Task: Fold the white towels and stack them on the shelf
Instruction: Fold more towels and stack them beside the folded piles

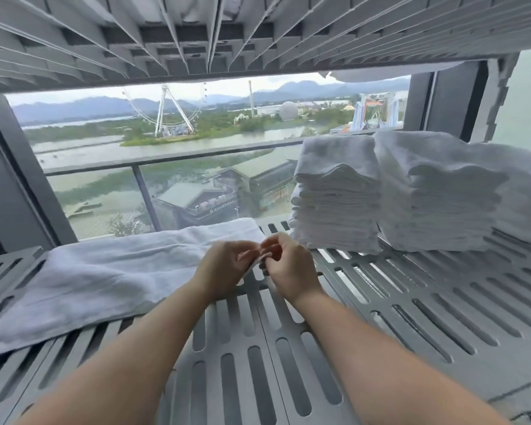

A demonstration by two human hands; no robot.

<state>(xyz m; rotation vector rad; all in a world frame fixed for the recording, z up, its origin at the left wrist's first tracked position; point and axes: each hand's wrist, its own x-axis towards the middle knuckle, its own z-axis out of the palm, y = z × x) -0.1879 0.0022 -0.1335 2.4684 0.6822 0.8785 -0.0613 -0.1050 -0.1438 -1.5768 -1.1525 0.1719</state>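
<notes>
Both bare forearms reach over the grey slotted metal shelf point(288, 348), where the left hand point(224, 265) and right hand point(288, 265) pinch 1 corner of the half-folded white towel point(111, 271), likely to align edges, beside 2 finished white towel stacks point(396, 191).

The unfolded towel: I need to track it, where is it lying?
In the head view, the unfolded towel lies on the slatted shelf, left of both hands and the two folded stacks.
</notes>
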